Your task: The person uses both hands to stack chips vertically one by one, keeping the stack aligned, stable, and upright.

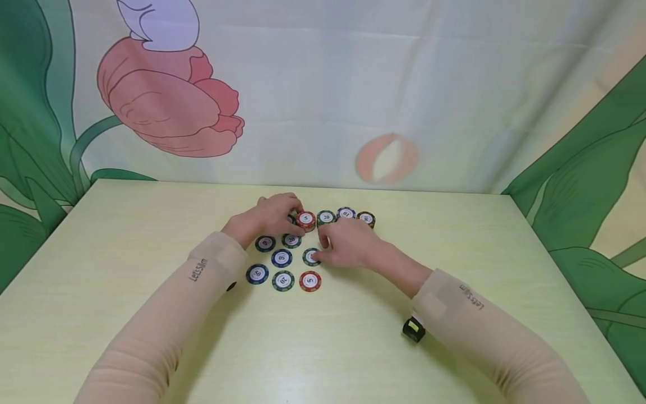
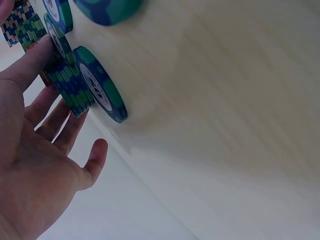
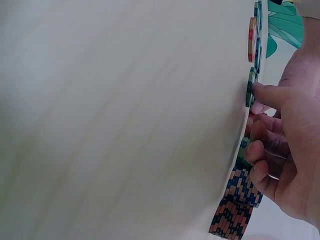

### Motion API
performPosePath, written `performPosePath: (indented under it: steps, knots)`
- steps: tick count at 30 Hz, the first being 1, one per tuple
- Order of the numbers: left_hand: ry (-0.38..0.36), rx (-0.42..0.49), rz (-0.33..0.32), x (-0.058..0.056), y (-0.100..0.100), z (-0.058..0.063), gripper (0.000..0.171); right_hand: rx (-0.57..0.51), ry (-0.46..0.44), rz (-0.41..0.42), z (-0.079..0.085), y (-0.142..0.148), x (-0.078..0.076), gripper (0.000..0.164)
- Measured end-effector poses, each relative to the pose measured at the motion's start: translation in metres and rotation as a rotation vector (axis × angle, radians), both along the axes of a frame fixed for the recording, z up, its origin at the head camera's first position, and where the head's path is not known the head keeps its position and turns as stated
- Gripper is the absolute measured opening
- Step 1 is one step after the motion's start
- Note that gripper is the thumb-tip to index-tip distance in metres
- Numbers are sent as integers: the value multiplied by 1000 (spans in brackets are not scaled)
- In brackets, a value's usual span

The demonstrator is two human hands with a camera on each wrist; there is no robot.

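My left hand (image 1: pixel 272 216) grips a stack of red poker chips (image 1: pixel 305 219) between thumb and fingers at the back of the table. In the left wrist view its fingers reach behind a blue-green chip stack (image 2: pixel 74 90). My right hand (image 1: pixel 350 244) is just to the right, its thumb resting on a single green chip (image 1: pixel 311 257) that lies flat. Its other fingers bend loosely near a green chip stack (image 1: pixel 326 216), as the right wrist view also shows. In front lie a red chip (image 1: pixel 310 281), a green chip (image 1: pixel 283 280) and blue chips (image 1: pixel 257 274).
Along the back row stand a blue chip stack (image 1: pixel 346 213) and a black chip stack (image 1: pixel 366 218). A printed curtain (image 1: pixel 303 101) hangs behind the pale table (image 1: pixel 323 348). A small black device (image 1: pixel 414 329) shows under the right sleeve.
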State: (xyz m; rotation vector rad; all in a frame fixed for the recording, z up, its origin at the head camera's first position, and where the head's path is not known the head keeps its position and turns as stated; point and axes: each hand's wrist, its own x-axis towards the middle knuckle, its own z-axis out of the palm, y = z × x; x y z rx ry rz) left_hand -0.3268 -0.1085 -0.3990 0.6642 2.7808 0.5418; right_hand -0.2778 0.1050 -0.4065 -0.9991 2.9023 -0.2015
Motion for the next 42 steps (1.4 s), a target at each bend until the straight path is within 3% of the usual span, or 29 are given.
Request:
performPosePath:
  steps: [15,24,42]
  knots:
    - [-21,-61,-33,2,6,2,52,-8,-22,2,2,4,3,31]
    - [-7,-67,2,6,16,0,52,-36,-20,7,1,11,4,25]
    - [29,-99,-8,4,31,0,50,-12,-18,60,0,18,3,34]
